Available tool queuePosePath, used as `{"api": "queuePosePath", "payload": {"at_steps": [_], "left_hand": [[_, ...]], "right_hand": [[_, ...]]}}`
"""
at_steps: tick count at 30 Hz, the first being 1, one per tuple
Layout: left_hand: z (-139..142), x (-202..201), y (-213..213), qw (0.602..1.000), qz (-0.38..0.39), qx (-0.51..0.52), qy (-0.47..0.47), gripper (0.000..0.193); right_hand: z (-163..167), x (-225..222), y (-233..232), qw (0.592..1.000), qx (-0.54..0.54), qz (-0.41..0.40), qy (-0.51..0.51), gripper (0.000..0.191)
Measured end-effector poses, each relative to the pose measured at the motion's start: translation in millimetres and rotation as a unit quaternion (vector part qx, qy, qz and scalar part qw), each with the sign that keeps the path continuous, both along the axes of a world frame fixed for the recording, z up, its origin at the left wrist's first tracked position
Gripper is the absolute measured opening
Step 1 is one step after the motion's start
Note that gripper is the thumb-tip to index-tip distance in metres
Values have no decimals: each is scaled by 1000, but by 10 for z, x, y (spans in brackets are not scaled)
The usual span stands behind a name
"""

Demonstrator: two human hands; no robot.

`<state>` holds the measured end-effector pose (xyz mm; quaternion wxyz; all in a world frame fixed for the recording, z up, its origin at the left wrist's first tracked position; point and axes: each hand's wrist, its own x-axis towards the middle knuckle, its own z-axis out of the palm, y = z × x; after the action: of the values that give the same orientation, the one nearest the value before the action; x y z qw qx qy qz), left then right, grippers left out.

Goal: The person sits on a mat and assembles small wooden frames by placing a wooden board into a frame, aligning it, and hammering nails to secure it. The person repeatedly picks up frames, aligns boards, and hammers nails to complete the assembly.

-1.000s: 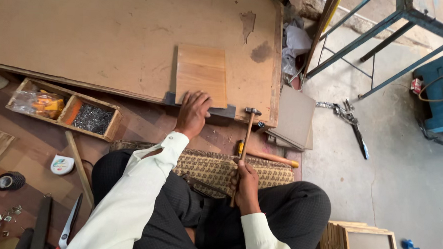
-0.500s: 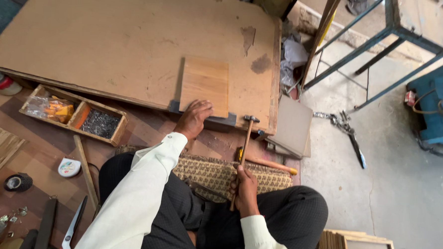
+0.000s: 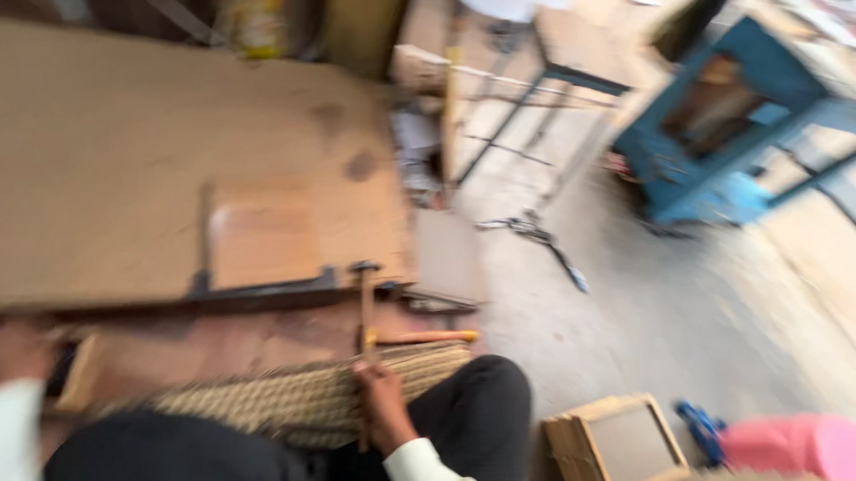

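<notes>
Hammer (image 3: 365,300) in right hand (image 3: 379,407), upright

a pale tan-brown board (image 3: 114,159) with two darker brown stains is seen, and a slightly more orange-brown small panel (image 3: 259,243) lies on it. a dark metal head and a light wooden handle are shown by the hammer (image 3: 365,305), which is gripped by the right hand (image 3: 377,407); white cuffs and dark trousers are worn. the left hand (image 3: 5,352) is blurred. a beige woven mat (image 3: 286,398) with a ribbed pattern is seen, and an orange handle (image 3: 424,337) beside it. the floor (image 3: 675,319) is grey. a blue frame (image 3: 731,138), a pink object (image 3: 804,447) and light wooden frames (image 3: 611,451) are seen.
</notes>
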<state>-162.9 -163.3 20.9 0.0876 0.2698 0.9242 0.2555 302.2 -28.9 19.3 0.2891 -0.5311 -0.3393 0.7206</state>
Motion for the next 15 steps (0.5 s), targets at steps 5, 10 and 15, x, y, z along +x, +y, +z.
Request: {"api": "queuePosePath", "payload": {"at_steps": [5,10,15], "left_hand": [[-214,311,-180,996,7,-60,-71,13],[-72,566,276,996,4,-8,-88,13],[-120,505,180,993,-8,59,-100,13]], "right_hand": [[70,20,-65,999,27,27,21,16],[60,49,-64,999,13,27,23,18],[10,60,-57,999,25,24,6,18]]}}
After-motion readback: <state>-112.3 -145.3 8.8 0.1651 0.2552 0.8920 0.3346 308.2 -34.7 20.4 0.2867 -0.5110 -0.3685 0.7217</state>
